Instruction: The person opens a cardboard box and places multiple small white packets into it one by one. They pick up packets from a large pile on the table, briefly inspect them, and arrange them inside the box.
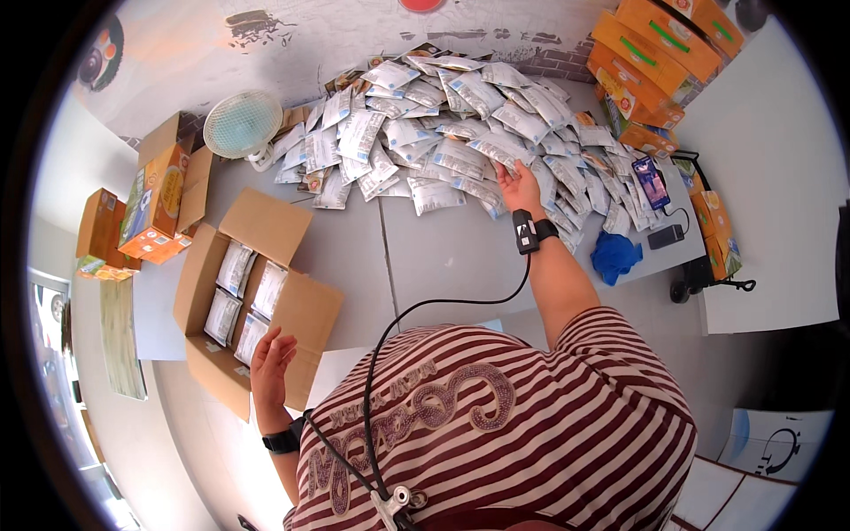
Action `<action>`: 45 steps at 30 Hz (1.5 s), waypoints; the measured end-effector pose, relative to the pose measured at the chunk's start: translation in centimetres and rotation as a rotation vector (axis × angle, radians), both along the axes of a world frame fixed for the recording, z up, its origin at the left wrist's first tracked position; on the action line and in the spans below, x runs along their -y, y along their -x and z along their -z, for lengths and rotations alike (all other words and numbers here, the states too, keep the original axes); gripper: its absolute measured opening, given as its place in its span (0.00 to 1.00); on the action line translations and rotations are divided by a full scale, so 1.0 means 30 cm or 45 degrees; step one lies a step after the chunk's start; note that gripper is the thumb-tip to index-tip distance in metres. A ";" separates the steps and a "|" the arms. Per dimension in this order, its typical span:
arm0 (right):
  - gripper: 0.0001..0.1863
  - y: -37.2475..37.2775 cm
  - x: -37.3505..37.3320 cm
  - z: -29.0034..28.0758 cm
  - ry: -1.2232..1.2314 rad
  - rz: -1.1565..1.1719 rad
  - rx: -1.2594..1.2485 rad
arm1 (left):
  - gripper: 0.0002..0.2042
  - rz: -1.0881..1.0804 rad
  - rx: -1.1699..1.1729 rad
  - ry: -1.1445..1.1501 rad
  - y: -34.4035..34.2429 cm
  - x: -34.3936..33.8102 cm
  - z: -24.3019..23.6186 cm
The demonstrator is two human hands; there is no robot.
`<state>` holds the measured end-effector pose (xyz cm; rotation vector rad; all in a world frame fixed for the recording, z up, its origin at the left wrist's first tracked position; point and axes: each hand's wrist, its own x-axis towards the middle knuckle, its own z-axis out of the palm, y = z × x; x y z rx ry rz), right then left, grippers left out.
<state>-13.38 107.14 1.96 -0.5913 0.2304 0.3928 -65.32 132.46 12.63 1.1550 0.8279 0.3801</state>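
Note:
A large heap of white packets (438, 159) with blue and grey print covers the back of the table. At its front right, my right hand (520, 188) has its thumb and fingers closed on the lower edge of one white packet (498, 149). This packet still lies against the others. On the left, an open cardboard box (202, 274) holds several upright white packets (223, 316) in two rows. My left hand (272, 365) hovers beside the box's near flap, its fingers loosely apart and nothing in them.
A round fan (243, 126) stands behind the box. Orange cartons (152, 202) sit at the left, and more orange cartons (651, 49) are stacked back right. A phone (651, 183), a black power bank (666, 236) and a blue cloth (615, 257) lie at the table's right end.

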 end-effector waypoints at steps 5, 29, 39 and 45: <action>0.09 0.178 0.020 -0.073 -0.029 -0.233 0.013 | 0.16 0.112 0.016 0.040 -0.060 -0.024 0.014; 0.15 0.814 -0.304 -0.294 0.390 -1.606 0.562 | 0.22 0.491 0.560 0.893 -0.287 -0.015 0.088; 0.19 0.833 -0.388 -0.348 0.674 -1.650 0.565 | 0.21 0.594 0.397 0.809 -0.228 -0.049 0.113; 0.18 0.836 -0.414 -0.291 0.793 -1.623 0.577 | 0.21 0.606 0.375 0.768 -0.217 -0.052 0.107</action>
